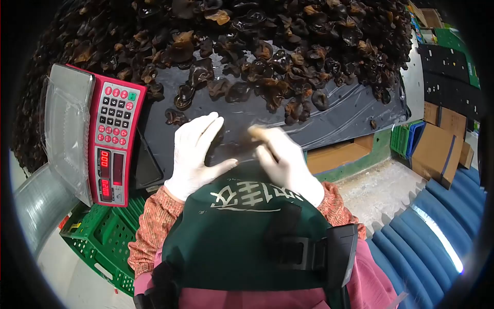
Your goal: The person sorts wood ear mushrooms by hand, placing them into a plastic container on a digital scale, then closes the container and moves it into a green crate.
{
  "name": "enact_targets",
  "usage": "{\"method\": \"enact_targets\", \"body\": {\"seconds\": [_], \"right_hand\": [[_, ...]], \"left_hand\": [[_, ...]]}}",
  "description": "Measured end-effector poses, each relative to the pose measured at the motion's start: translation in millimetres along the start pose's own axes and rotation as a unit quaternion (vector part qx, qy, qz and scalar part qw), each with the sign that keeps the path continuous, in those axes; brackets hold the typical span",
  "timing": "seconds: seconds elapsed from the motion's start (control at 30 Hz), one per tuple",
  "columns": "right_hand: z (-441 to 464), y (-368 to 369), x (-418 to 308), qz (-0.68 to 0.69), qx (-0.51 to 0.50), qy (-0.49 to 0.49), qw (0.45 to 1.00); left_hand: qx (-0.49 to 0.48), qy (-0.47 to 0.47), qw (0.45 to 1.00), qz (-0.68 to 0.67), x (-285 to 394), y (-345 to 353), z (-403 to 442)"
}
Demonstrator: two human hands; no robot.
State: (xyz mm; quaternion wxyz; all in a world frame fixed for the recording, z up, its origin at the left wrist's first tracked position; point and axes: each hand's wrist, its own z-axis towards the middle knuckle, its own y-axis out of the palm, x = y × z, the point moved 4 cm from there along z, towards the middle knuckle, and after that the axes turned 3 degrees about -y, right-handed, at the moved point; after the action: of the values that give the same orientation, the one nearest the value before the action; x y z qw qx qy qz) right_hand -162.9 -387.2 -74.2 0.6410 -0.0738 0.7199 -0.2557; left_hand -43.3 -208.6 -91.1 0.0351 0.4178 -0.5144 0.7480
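My left hand (198,154), in a white glove, lies near the front edge of the black sheet (329,126), thumb spread from the fingers and nothing seen in it. To its right is my right hand (280,154), also gloved, with its fingers curled and smeared by motion. Between the two hands shows a blurred dark patch, too unclear to name. Just beyond my hands, loose pieces of dark brown fungus (272,90) are scattered on the sheet, and a large heap (139,31) of them spreads across the back.
A red scale (110,139) with a clear tray (67,134) stands at left, its display lit. Below it sits a green crate (103,242). Cardboard boxes (437,149), a blue crate (416,138) and blue corrugated material (422,242) are at right.
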Motion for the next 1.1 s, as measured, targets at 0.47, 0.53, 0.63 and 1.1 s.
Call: {"method": "enact_targets", "body": {"seconds": [0.47, 0.53, 0.63, 1.1], "right_hand": [[26.1, 1.3, -11.2, -0.21, 0.011, -0.174, 0.962], [19.7, 5.4, -9.4, -0.157, -0.058, -0.17, 0.971], [36.6, -11.2, 0.1, -0.126, 0.075, -0.168, 0.975], [88.1, 12.9, -28.3, -0.177, -0.008, -0.148, 0.973]], "left_hand": [[0.172, -0.013, 0.984, -0.047, -10.1, -21.3, -20.9], [0.213, -0.065, 0.973, -0.056, -21.3, -25.8, -29.4], [0.237, -0.119, 0.962, -0.071, -30.6, -27.0, -31.1], [0.109, -0.229, 0.95, -0.185, -37.6, -31.3, 6.3]]}}
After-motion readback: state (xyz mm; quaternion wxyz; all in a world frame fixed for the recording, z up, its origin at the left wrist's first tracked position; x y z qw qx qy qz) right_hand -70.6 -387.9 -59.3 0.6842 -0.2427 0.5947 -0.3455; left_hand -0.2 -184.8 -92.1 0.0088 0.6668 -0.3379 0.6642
